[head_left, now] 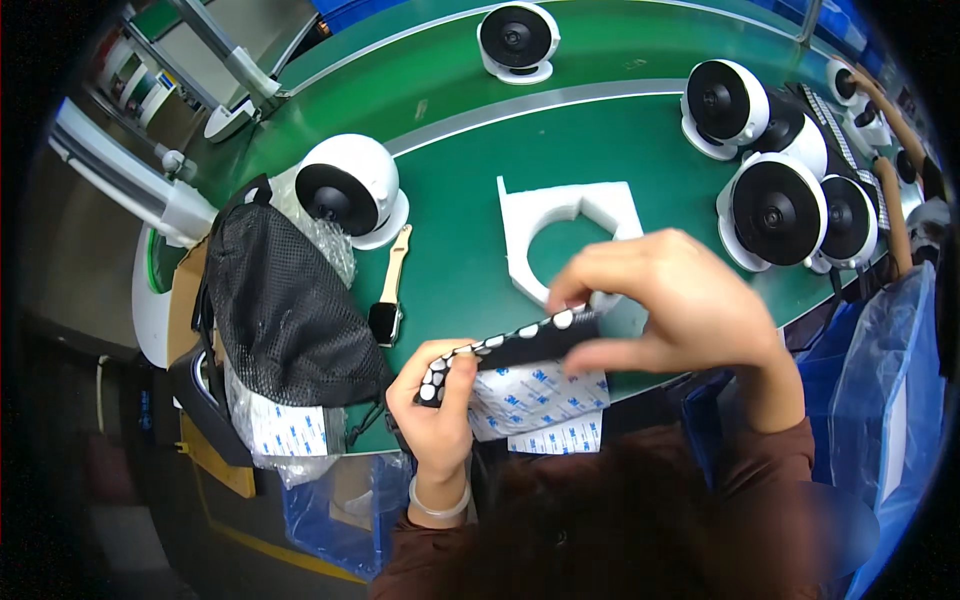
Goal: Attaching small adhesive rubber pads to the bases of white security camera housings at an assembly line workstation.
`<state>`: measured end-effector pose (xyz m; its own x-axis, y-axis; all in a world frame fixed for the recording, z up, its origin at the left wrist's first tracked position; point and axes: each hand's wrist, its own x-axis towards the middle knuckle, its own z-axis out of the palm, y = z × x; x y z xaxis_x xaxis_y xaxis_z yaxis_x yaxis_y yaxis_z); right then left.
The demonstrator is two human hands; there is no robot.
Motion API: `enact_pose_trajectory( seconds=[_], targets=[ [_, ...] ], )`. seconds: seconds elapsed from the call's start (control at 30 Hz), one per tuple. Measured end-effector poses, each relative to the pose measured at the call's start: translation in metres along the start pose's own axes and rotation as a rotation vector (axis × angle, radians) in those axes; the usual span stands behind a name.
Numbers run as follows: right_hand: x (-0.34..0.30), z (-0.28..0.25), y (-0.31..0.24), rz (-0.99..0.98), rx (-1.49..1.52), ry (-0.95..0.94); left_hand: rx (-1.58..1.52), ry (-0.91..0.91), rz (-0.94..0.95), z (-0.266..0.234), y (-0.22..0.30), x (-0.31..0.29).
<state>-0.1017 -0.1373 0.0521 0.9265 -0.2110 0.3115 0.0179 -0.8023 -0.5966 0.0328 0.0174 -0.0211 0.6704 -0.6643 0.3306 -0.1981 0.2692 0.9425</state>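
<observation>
My left hand (436, 405) is closed on the left end of a black strip with rows of round white dots (530, 343), thumb on top. The strip is held tilted above the table's near edge. My right hand (675, 305), slightly blurred, curls around the strip's right end, fingertips on its upper edge and thumb at its lower side. White sheets with blue print (555, 438) lie beneath the strip. Just beyond my right hand rests a white foam block with a large round opening (515, 225), partly hidden by my fingers.
A white round camera (350, 190) and a watch (395, 285) stand left, beside a black mesh bag (285, 300). One camera (517, 42) sits at the back; several cameras (775, 210) cluster right. Blue plastic-lined bins (880, 390) flank the green table (450, 170). Another person's arms (890, 210) reach in far right.
</observation>
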Motion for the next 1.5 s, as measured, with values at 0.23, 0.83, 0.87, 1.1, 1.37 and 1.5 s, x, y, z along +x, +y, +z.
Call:
enact_pose_trajectory(
  seconds=[0.23,0.83,0.87,1.1,1.37,1.5],
  targets=[
    [-0.036,0.015,-0.005,0.076,0.178,0.195,0.241,-0.198,0.186,0.005,0.025,0.001],
    [-0.044,0.028,0.010,-0.121,0.023,0.460,0.331,-0.249,0.185,0.040,0.022,0.007],
    [-0.043,0.033,0.011,-0.135,-0.009,0.474,0.344,-0.239,0.219,0.039,0.017,0.004],
    [-0.049,0.041,0.025,-0.118,-0.016,0.474,0.311,-0.125,0.158,0.050,0.012,-0.002],
    [-0.042,0.053,0.034,-0.078,-0.003,0.472,0.383,-0.235,0.064,0.043,0.014,0.006],
    [-0.035,0.056,0.023,-0.064,-0.075,0.589,0.327,-0.224,0.131,0.036,0.000,0.006]
  ],
)
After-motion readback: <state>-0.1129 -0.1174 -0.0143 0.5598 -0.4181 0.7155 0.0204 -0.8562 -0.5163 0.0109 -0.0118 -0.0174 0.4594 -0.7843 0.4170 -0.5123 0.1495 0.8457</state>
